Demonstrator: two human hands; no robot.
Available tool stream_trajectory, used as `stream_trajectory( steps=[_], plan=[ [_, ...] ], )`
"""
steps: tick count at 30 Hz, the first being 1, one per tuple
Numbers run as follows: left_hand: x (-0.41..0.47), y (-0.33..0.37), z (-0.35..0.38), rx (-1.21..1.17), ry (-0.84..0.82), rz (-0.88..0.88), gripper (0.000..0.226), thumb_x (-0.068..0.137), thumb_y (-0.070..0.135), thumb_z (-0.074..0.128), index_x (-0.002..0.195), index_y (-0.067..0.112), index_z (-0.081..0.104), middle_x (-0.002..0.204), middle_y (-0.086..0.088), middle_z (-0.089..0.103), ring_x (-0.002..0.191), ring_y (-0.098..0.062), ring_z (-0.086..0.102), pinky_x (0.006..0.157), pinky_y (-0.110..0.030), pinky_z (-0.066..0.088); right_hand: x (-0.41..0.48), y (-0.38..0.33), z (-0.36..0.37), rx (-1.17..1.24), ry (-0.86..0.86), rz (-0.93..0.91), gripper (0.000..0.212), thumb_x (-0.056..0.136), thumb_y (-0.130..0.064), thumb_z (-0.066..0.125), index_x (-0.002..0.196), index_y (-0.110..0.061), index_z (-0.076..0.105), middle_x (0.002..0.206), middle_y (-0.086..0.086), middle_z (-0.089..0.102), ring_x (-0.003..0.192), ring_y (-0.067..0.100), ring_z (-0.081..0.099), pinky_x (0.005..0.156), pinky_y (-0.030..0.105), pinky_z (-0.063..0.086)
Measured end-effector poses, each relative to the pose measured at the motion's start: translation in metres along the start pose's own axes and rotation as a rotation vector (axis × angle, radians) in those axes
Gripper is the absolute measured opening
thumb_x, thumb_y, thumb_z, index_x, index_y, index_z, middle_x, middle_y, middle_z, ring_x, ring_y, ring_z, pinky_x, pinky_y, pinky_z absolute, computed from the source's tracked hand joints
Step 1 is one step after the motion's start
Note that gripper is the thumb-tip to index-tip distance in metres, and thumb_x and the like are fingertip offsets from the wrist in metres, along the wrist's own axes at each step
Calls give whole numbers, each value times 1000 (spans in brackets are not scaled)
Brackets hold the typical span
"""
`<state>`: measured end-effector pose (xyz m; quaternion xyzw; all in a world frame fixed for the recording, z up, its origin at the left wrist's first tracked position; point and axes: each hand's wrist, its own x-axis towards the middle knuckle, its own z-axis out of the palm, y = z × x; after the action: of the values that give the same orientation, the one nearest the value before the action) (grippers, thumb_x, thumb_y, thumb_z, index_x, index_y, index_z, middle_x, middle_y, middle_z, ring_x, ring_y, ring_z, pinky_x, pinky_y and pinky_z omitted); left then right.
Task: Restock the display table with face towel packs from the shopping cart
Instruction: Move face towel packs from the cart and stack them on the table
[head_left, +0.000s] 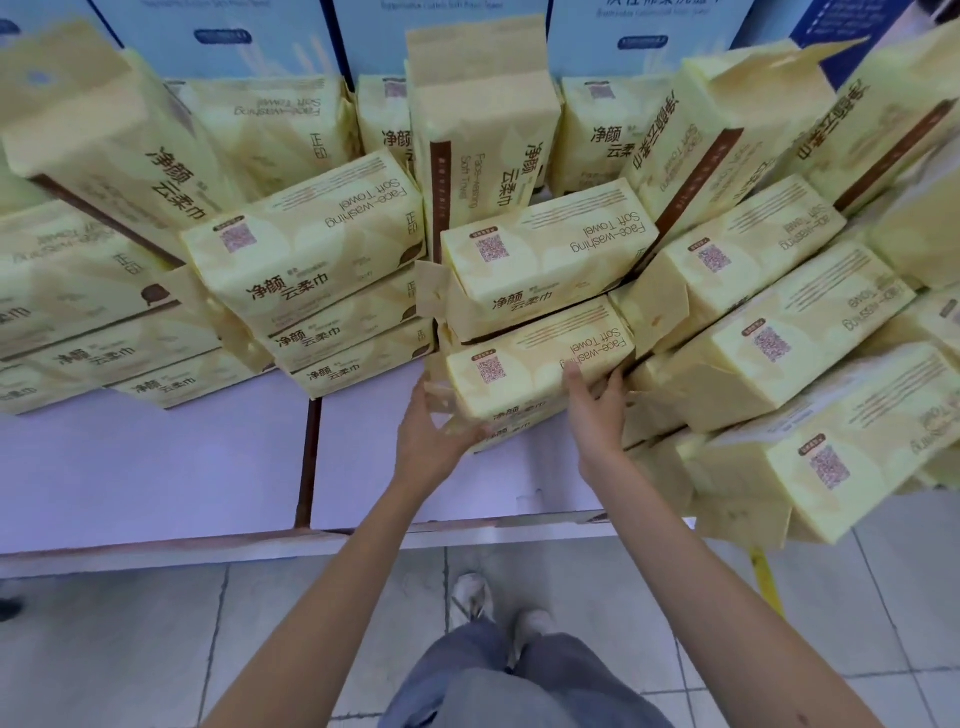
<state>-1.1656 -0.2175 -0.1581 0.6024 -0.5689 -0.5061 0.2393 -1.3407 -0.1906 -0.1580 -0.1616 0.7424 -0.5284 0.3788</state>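
Observation:
A pale yellow face towel pack (524, 364) lies flat in the middle stack on the display table (156, 478). Another pack (540, 260) rests on top of it. My left hand (434, 441) cups its near left corner, fingers under the end flap. My right hand (595, 410) presses on its right side, fingers up on the top face. Both hands grip this pack. One more pack edge shows beneath it. The shopping cart is out of view.
Yellow packs are stacked left (322, 291), right (779, 338) and upright at the back (483, 135). Blue and white cartons (208, 36) stand behind. A right-hand pack (810, 467) overhangs the table edge. Bare lilac tabletop lies front left. My feet (498, 613) stand on grey tiles.

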Motion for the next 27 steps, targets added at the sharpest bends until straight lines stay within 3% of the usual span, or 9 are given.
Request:
stream_trajectory(
  steps=[2,3,7,9,15,17,21,27],
  plan=[
    [-10,-5,-6,18,1,-123,92,77,30,77,149,14,21,150,-1,35,134,-22,38,105,-37,38,-8,1,-8,29,-105,85,57,92,-36,56,143,-22,34,142,-4,44,129,17,42,109,37,35],
    [-18,-7,-10,15,-2,-182,92,80,32,74,151,14,17,153,-5,31,137,-24,35,107,-38,36,-12,2,-11,33,-161,135,50,93,-36,54,138,-20,40,140,-2,46,129,19,43,109,38,35],
    [-63,-21,-19,-42,-3,-277,63,89,37,62,143,16,38,144,-4,45,127,-22,47,99,-32,38,-33,14,-25,-102,-344,200,32,96,-30,50,124,-15,51,129,6,54,122,24,49,101,32,38],
    [-90,-28,-16,-85,40,-299,54,91,38,59,138,17,45,138,-3,51,117,-16,51,94,-28,38,-44,25,-34,-239,-456,200,30,97,-30,49,123,-17,51,124,5,55,112,23,53,89,30,39],
    [-180,-51,14,-224,262,-391,35,95,27,55,127,14,54,121,-1,57,104,-10,51,78,-13,37,-70,53,-70,-655,-757,58,34,95,-38,50,125,-22,51,118,-3,50,107,16,50,89,31,41],
    [-212,-60,29,-295,349,-452,25,95,24,54,118,14,57,116,-4,61,102,-14,55,82,-16,39,-79,60,-81,-719,-861,1,32,95,-31,52,123,-17,53,113,0,55,101,15,52,81,25,42],
    [-279,-84,61,-449,514,-603,33,94,23,57,124,10,58,121,-10,62,112,-23,58,97,-29,41,-99,83,-92,-887,-1093,-69,34,95,-25,52,124,-7,52,108,7,57,95,16,52,64,7,38],
    [-367,-107,102,-695,834,-775,31,95,24,55,123,11,57,119,-7,63,107,-22,59,87,-27,38,-146,100,-76,-1092,-1400,-126,39,97,-31,49,131,-13,48,126,3,52,116,18,50,91,25,36]
  ],
)
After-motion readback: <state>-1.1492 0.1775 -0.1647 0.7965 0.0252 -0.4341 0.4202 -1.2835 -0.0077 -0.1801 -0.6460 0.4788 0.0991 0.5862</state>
